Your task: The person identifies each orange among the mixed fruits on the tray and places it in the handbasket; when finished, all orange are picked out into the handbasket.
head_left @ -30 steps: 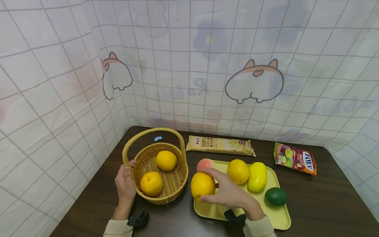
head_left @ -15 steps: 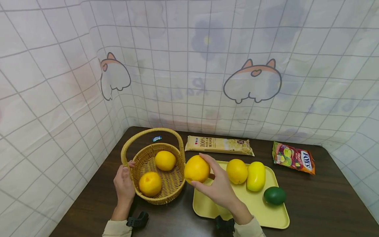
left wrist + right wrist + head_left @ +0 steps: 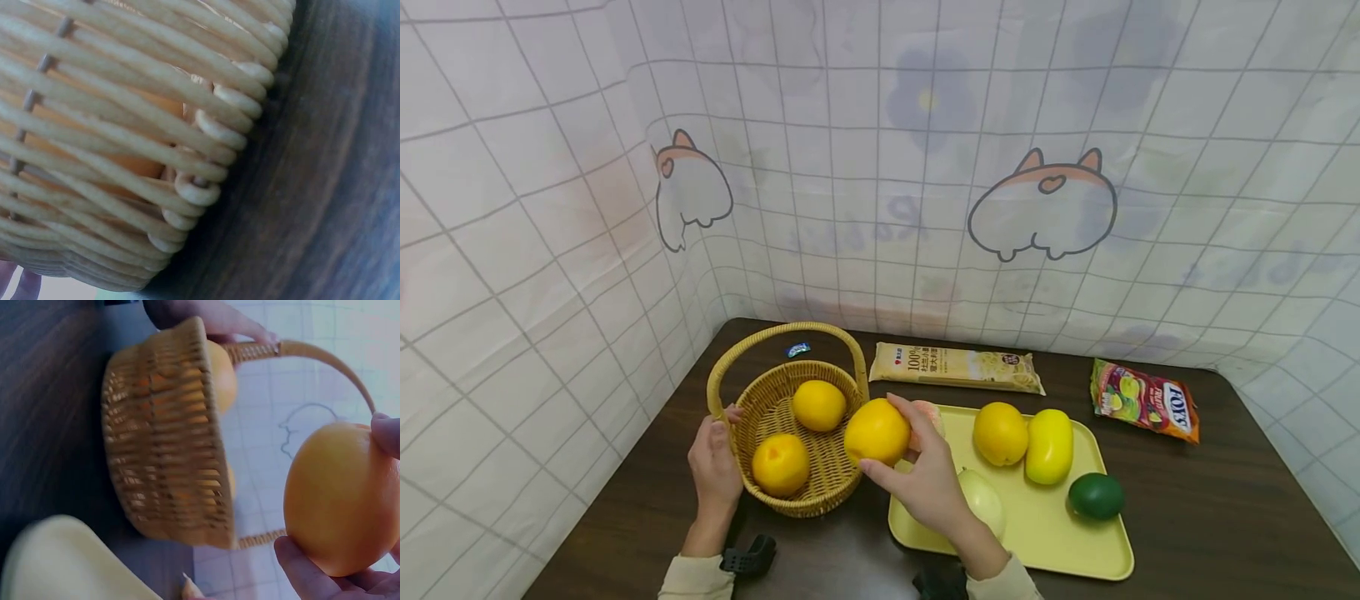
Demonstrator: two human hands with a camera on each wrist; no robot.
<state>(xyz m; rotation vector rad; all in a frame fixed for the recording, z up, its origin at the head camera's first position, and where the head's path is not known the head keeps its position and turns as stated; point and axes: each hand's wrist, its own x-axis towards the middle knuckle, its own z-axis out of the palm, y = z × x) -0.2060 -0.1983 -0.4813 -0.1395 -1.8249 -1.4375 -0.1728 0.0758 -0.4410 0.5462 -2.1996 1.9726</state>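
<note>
Right hand (image 3: 927, 479) pinches orange (image 3: 876, 432) from opposite sides, lower centre of frame, near right rim of wicker basket (image 3: 808, 503). Orange probably light, firm, slightly slippery; best held around widest part. Left hand (image 3: 715, 462) grips basket's left side.

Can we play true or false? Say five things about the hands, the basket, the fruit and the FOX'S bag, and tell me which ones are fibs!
1. The right hand holds a yellow-orange fruit. True.
2. The left hand grips the wicker basket. True.
3. Three fruits lie in the wicker basket. False: two do.
4. The dark green avocado rests on the yellow tray. True.
5. The FOX'S bag is on the yellow tray. False: the FOX'S bag lies on the table, off the tray.
</note>
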